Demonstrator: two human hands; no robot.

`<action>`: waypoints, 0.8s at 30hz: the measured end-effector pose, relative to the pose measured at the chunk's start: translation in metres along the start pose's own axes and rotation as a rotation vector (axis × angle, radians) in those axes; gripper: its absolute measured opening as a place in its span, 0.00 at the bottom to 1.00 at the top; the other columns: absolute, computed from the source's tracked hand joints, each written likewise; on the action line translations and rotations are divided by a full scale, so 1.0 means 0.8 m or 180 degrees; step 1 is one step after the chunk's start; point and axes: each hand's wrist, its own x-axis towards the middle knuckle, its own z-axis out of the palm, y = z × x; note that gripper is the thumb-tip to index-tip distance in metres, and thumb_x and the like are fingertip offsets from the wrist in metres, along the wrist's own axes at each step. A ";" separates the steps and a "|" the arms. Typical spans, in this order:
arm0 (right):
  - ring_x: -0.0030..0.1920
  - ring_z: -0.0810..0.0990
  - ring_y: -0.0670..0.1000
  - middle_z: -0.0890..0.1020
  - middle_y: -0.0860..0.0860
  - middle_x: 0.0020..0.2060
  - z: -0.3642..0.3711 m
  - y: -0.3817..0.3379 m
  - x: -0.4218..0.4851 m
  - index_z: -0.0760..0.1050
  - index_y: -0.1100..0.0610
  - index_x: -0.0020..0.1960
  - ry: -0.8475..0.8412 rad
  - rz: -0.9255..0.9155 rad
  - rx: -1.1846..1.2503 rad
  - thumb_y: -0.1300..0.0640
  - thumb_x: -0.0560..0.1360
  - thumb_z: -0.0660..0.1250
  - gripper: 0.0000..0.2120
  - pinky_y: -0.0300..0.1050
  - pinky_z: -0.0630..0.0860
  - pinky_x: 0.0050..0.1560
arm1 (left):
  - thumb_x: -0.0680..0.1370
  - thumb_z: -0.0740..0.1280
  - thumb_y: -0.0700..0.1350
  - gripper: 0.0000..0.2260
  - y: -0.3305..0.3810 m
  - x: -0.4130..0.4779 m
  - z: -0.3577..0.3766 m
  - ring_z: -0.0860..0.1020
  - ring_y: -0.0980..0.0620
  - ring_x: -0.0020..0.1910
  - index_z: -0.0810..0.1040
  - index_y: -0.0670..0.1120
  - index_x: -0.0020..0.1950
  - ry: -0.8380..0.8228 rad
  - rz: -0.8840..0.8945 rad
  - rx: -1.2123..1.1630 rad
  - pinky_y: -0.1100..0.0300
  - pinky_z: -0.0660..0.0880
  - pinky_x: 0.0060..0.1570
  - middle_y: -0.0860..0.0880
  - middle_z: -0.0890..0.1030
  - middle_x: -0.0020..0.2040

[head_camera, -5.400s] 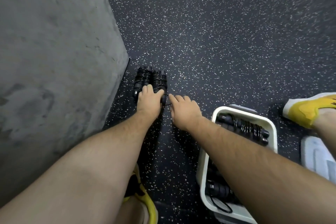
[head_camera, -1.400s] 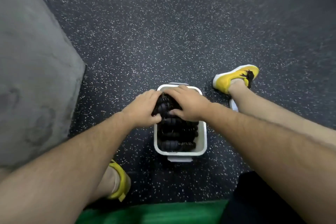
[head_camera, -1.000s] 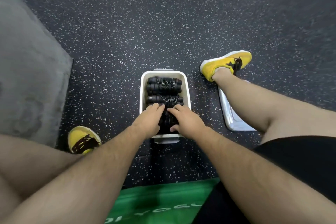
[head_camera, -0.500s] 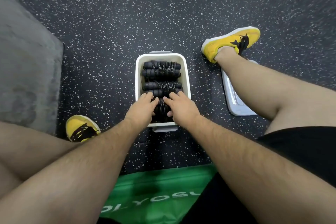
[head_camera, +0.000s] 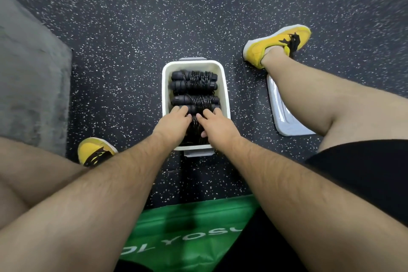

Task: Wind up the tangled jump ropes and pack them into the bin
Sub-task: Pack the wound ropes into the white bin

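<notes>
A white bin point(head_camera: 225, 95) stands on the speckled floor in front of me. Two wound black jump ropes point(head_camera: 194, 79) lie crosswise at its far end and middle. A third wound rope point(head_camera: 195, 127) sits at the near end, mostly hidden under my hands. My left hand point(head_camera: 174, 122) presses on its left part with fingers laid flat. On its right part rests my right hand point(head_camera: 217, 126), fingers stretched forward and thumb at the bundle's side.
The bin's grey-white lid point(head_camera: 284, 117) lies on the floor to the right, partly under my right leg. A grey block point(head_camera: 31, 86) rises at the left. My yellow shoes point(head_camera: 271, 44) flank the bin, and a green mat point(head_camera: 183, 227) lies beneath me.
Both hands carried a wound rope from the floor by the grey block into the bin, then set it at the near end. Over the last half second the hands barely moved.
</notes>
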 end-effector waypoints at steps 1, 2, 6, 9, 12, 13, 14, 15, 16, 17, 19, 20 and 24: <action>0.62 0.67 0.57 0.69 0.53 0.64 -0.003 0.000 0.000 0.60 0.58 0.77 -0.0054 -0.0045 -0.0025 0.58 0.80 0.65 0.28 0.47 0.72 0.43 | 0.80 0.64 0.39 0.21 0.001 -0.001 -0.004 0.66 0.46 0.64 0.69 0.42 0.73 -0.0047 -0.0012 -0.0019 0.54 0.72 0.56 0.45 0.67 0.65; 0.63 0.67 0.57 0.69 0.54 0.64 -0.008 0.000 -0.002 0.61 0.58 0.77 -0.0113 -0.0091 -0.0033 0.57 0.80 0.66 0.28 0.49 0.74 0.47 | 0.80 0.65 0.39 0.19 0.002 -0.003 -0.007 0.67 0.46 0.64 0.71 0.43 0.72 -0.0071 -0.0022 -0.0037 0.54 0.72 0.57 0.46 0.67 0.64; 0.61 0.70 0.57 0.73 0.54 0.60 -0.043 -0.005 -0.006 0.71 0.57 0.66 0.0194 -0.0152 0.0158 0.53 0.79 0.62 0.17 0.55 0.75 0.58 | 0.78 0.63 0.39 0.16 0.010 -0.012 -0.032 0.70 0.45 0.61 0.74 0.44 0.66 -0.0080 -0.0096 -0.0091 0.50 0.75 0.58 0.45 0.69 0.62; 0.57 0.75 0.57 0.77 0.54 0.55 -0.097 -0.012 -0.007 0.73 0.57 0.58 0.0752 -0.0039 0.0196 0.58 0.79 0.58 0.10 0.51 0.73 0.50 | 0.77 0.57 0.45 0.15 0.019 -0.002 -0.074 0.75 0.43 0.57 0.75 0.44 0.61 0.0433 -0.0168 -0.0298 0.49 0.77 0.53 0.45 0.74 0.57; 0.55 0.78 0.56 0.78 0.53 0.55 -0.167 -0.004 -0.016 0.73 0.56 0.57 0.1302 0.0149 0.0007 0.59 0.78 0.58 0.10 0.49 0.69 0.45 | 0.76 0.60 0.43 0.13 0.037 0.014 -0.135 0.79 0.44 0.50 0.76 0.44 0.58 0.1103 -0.0282 -0.0698 0.48 0.79 0.48 0.46 0.77 0.53; 0.56 0.77 0.56 0.78 0.53 0.55 -0.187 0.004 -0.022 0.72 0.56 0.58 0.1451 0.0185 -0.0057 0.59 0.78 0.58 0.10 0.49 0.69 0.46 | 0.76 0.62 0.42 0.12 0.046 0.016 -0.160 0.79 0.44 0.48 0.76 0.45 0.58 0.1285 -0.0286 -0.0829 0.48 0.79 0.47 0.46 0.77 0.52; 0.56 0.77 0.57 0.78 0.53 0.55 -0.205 0.014 -0.030 0.72 0.56 0.59 0.1582 0.0224 -0.0117 0.59 0.78 0.58 0.10 0.49 0.69 0.46 | 0.76 0.62 0.42 0.11 0.057 0.018 -0.183 0.78 0.44 0.47 0.75 0.45 0.57 0.1430 -0.0229 -0.0937 0.49 0.78 0.47 0.47 0.75 0.51; 0.55 0.77 0.57 0.79 0.53 0.54 -0.222 0.027 -0.038 0.72 0.56 0.58 0.1756 0.0262 -0.0196 0.59 0.78 0.59 0.09 0.49 0.68 0.45 | 0.77 0.62 0.43 0.09 0.068 0.021 -0.205 0.76 0.45 0.47 0.74 0.45 0.57 0.1545 -0.0155 -0.1007 0.50 0.76 0.47 0.47 0.74 0.51; 0.52 0.79 0.57 0.80 0.53 0.51 -0.237 0.042 -0.047 0.73 0.56 0.56 0.1963 0.0304 -0.0284 0.59 0.77 0.61 0.08 0.49 0.67 0.43 | 0.78 0.62 0.43 0.07 0.081 0.026 -0.224 0.75 0.44 0.47 0.74 0.45 0.55 0.1643 -0.0079 -0.1079 0.50 0.74 0.46 0.46 0.73 0.50; 0.49 0.80 0.58 0.80 0.53 0.48 -0.248 0.058 -0.056 0.74 0.56 0.54 0.2144 0.0354 -0.0310 0.59 0.76 0.63 0.07 0.49 0.66 0.41 | 0.79 0.62 0.43 0.06 0.094 0.032 -0.242 0.75 0.43 0.48 0.73 0.45 0.54 0.1755 0.0019 -0.1159 0.49 0.74 0.47 0.45 0.73 0.50; 0.49 0.79 0.59 0.80 0.55 0.48 -0.261 0.095 -0.074 0.74 0.57 0.55 0.2290 0.0519 -0.0188 0.59 0.77 0.62 0.08 0.51 0.69 0.42 | 0.81 0.61 0.47 0.08 0.123 0.049 -0.270 0.75 0.41 0.53 0.74 0.44 0.55 0.1951 0.0202 -0.1277 0.45 0.75 0.52 0.44 0.74 0.53; 0.52 0.77 0.59 0.79 0.54 0.51 -0.263 0.115 -0.083 0.73 0.56 0.58 0.2279 0.0658 -0.0161 0.58 0.78 0.59 0.10 0.52 0.70 0.45 | 0.82 0.60 0.49 0.11 0.140 0.059 -0.281 0.75 0.41 0.56 0.75 0.44 0.58 0.2023 0.0267 -0.1271 0.43 0.74 0.56 0.43 0.74 0.56; 0.58 0.74 0.57 0.77 0.52 0.57 -0.245 0.202 -0.123 0.69 0.55 0.66 0.2148 0.1108 -0.0210 0.56 0.77 0.61 0.18 0.51 0.71 0.51 | 0.82 0.57 0.50 0.20 0.231 0.104 -0.296 0.74 0.39 0.63 0.75 0.39 0.66 0.2086 0.0514 -0.1116 0.45 0.70 0.64 0.39 0.76 0.62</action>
